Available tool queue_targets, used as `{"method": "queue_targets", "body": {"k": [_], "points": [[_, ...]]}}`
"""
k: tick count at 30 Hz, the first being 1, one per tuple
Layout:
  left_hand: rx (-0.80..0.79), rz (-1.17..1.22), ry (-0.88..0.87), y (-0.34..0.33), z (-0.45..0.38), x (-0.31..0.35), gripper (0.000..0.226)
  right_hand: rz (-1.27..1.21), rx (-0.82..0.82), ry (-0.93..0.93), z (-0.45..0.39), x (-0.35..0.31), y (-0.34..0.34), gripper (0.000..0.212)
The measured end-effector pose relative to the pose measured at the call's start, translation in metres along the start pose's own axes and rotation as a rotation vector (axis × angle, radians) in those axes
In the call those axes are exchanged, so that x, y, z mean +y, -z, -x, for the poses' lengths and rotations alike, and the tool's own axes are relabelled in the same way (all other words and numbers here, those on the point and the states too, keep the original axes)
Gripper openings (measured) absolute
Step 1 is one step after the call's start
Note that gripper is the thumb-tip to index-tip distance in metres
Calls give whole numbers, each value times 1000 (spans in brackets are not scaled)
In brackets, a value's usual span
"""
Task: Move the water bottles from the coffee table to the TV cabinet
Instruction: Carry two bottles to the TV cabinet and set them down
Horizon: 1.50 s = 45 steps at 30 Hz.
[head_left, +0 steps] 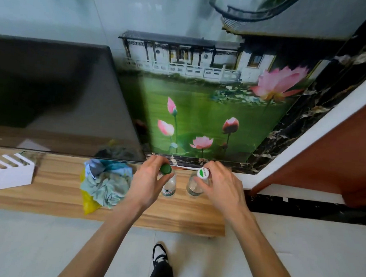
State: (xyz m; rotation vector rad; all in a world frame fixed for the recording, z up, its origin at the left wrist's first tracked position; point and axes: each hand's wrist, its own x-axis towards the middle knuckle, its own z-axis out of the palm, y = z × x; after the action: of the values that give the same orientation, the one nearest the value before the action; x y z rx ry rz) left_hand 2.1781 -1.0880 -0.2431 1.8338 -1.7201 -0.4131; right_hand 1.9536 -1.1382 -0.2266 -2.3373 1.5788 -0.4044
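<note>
On the wooden cabinet, left to right:
Television: dark screen standing at the back left of the cabinet, cut off by the left edge of the view.
White rack: slotted stand near the left end, partly out of view.
Cloth pile: crumpled teal and grey fabric on something yellow, just left of the left hand; what the yellow thing is cannot be made out.
Left hand: forearm reaching forward from the bottom of the view, palm down, fingers curled around the neck of the green-capped bottle with fingertips meeting just under the cap.
Green-capped bottle: clear plastic, upright on the cabinet top near the back edge, a green and white label low on its body; the hand covers its left side.
White-capped bottle: clear plastic, upright, just right of the other and apart from it, cap printed with a green leaf mark; its label is too blurred to read.
Right hand: palm down, fingers closed around this bottle's neck below the cap, hiding its right side.
Shoe: black, on the pale floor tiles between the forearms.
</note>
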Motion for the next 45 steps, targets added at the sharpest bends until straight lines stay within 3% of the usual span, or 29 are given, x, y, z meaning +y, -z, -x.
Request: {"method": "queue_targets", "body": {"k": [12,19,30,36,45], "points": [[-30,39,165,-91,-46,-91,28,39,-143,0,-91,36,-113,25],[-73,61,76,-178,-64,-165,27,-15,-149,-57,-121,79,-218,31],[-50,-35,102,-284,-72,-273,28,-32,-162,-8,-142,135,-354,33],[17,-31,130,-314,-77,-308,30,-77,-121,86,-159,135,-396,37],[39,-16,181,-334,-91,-327,28,-38,-226,103,-183,132,-426,38]]}}
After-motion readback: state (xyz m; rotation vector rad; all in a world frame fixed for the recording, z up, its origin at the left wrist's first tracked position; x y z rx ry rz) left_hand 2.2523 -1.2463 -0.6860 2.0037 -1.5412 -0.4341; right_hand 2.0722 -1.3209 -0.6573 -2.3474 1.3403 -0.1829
